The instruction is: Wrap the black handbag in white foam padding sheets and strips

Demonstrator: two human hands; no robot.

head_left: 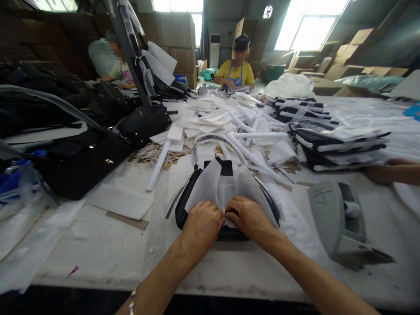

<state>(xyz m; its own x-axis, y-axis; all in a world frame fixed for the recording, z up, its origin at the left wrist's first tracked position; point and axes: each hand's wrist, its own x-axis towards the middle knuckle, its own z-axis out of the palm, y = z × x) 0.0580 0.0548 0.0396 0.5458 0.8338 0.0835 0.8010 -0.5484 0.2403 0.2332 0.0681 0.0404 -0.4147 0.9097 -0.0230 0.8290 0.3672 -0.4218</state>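
Observation:
A black handbag (182, 212) lies on the white table in front of me, its wrapped handle (210, 139) arching away from me. White foam sheet (205, 183) covers much of its front on both sides. My left hand (204, 221) presses on the left part of the sheet, fingers curled in at the middle. My right hand (251, 218) meets it there, thumb and fingertips pinched at the sheet's inner edge. Both hands are closed and nearly touch. What exactly sits between the fingertips is partly hidden. A black flap with a metal clasp (217, 152) shows above the sheet.
A grey tape dispenser (337, 223) stands at the right. Black bags (82, 162) crowd the left side; wrapped black bags (341, 146) are stacked at the right, near another person's hand (390, 171). Foam sheets and white tubes (259, 162) heap up behind. A co-worker (234, 74) sits across.

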